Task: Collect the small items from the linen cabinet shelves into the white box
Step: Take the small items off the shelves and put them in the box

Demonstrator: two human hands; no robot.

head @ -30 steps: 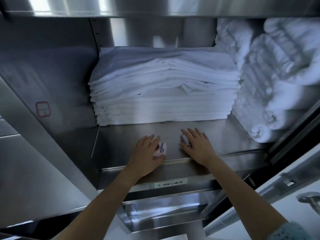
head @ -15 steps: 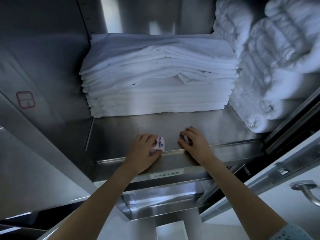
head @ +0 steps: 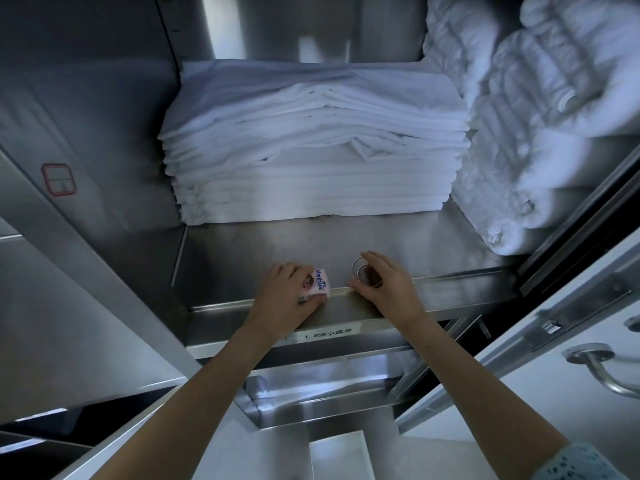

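At the front lip of the steel cabinet shelf (head: 450,251), my left hand (head: 284,299) grips a small pink-and-white packet (head: 317,285) printed with blue letters. Just to its right, my right hand (head: 388,289) pinches a thin metal ring (head: 362,271) between thumb and fingers, lifted a little off the shelf. Far below, at the bottom edge of the head view, lies the white box (head: 341,459), open at the top.
A tall stack of folded white sheets (head: 311,161) fills the back of the shelf. Rolled white towels (head: 540,133) are piled at the right. A label strip (head: 327,334) sits on the shelf front. The open cabinet door with a metal handle (head: 599,368) stands at the right.
Both hands have drawn back to the shelf's front edge, closing on the packet and the ring. The view has tilted down, bringing the white box into sight.
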